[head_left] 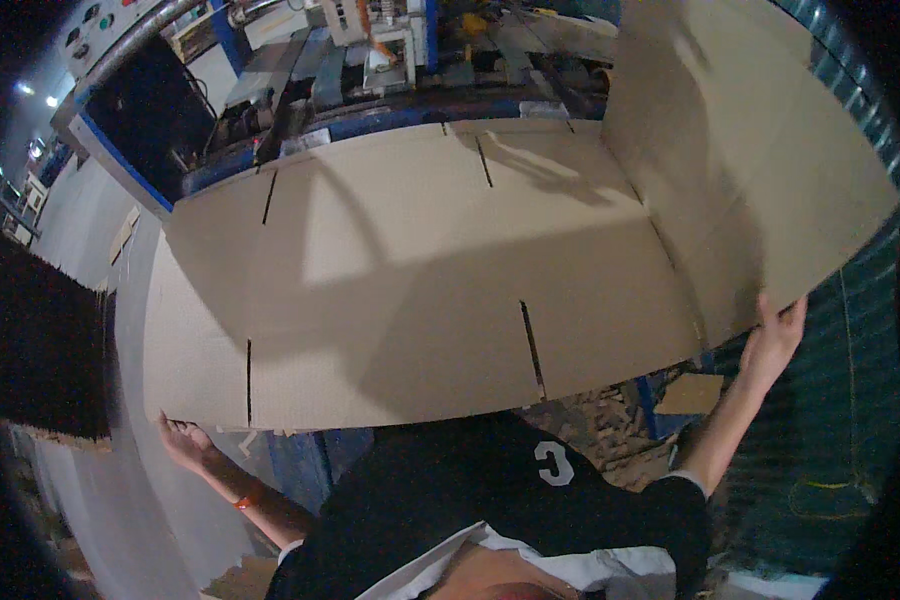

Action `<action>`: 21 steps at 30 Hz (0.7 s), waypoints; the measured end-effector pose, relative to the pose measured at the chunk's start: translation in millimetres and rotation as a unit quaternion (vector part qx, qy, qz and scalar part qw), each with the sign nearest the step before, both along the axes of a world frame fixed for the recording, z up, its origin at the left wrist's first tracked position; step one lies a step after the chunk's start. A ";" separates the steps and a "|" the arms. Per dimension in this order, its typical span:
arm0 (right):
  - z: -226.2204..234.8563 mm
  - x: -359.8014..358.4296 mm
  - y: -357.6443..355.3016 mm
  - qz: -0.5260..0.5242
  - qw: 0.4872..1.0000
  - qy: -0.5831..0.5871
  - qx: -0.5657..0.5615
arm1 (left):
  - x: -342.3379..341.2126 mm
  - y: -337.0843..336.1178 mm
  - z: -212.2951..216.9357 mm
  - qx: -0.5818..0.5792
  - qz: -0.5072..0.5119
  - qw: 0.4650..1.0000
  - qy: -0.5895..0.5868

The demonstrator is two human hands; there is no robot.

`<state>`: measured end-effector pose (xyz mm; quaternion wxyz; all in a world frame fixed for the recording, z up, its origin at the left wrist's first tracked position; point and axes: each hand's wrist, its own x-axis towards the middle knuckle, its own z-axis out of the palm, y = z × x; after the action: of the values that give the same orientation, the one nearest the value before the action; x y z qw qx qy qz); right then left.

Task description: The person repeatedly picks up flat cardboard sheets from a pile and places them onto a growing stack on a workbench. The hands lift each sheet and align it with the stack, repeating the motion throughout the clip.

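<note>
A large flat sheet of brown corrugated cardboard (pixel 420 270) with cut slots lies across a machine table in front of me. Its right end panel (pixel 750 170) is folded upward. My right hand (pixel 773 340) grips the lower edge of that raised panel, fingers wrapped on it. My left hand (pixel 185 440) is under the sheet's near left corner, palm up and fingers spread, touching the edge. An orange band sits on my left wrist.
A blue-framed machine (pixel 370 70) with rollers and metal parts stands behind the sheet. A dark stack of cardboard (pixel 40 350) sits at the left. Cardboard scraps (pixel 690 395) litter the floor at lower right, next to a green corrugated wall (pixel 840 400).
</note>
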<state>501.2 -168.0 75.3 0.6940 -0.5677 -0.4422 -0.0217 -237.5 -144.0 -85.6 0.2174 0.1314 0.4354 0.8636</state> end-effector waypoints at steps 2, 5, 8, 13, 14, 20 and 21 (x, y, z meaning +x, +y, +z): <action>-20.2 -27.6 -18.5 -0.193 0.926 -0.133 -0.297 | -6.2 -4.0 0.4 0.016 0.032 0.999 -0.029; -71.5 -73.4 -10.6 0.158 0.912 -0.327 -0.190 | 18.1 -1.4 28.6 0.003 0.054 0.997 0.049; -88.0 -95.0 -0.9 0.272 0.719 -0.528 -0.362 | 84.8 11.7 57.9 -0.019 -0.074 0.979 0.187; -80.3 -104.8 8.7 0.281 0.746 -0.530 -0.290 | 188.7 29.2 77.8 -0.111 -0.317 0.633 0.697; -80.0 -105.0 9.9 0.274 0.740 -0.540 -0.293 | 202.9 33.8 77.2 -0.142 -0.329 0.520 0.776; -98.9 -88.6 26.0 0.306 0.728 -0.569 -0.229 | 218.6 47.6 76.4 -0.130 -0.317 0.395 0.852; -101.2 -83.2 30.0 0.312 0.702 -0.580 -0.271 | 217.0 50.4 74.8 -0.124 -0.312 0.389 0.858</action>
<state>418.0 -138.0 -25.9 0.0838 -0.4360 -0.8960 -0.0083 -20.5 -93.5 -10.8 -0.0034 0.9009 0.4219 0.1019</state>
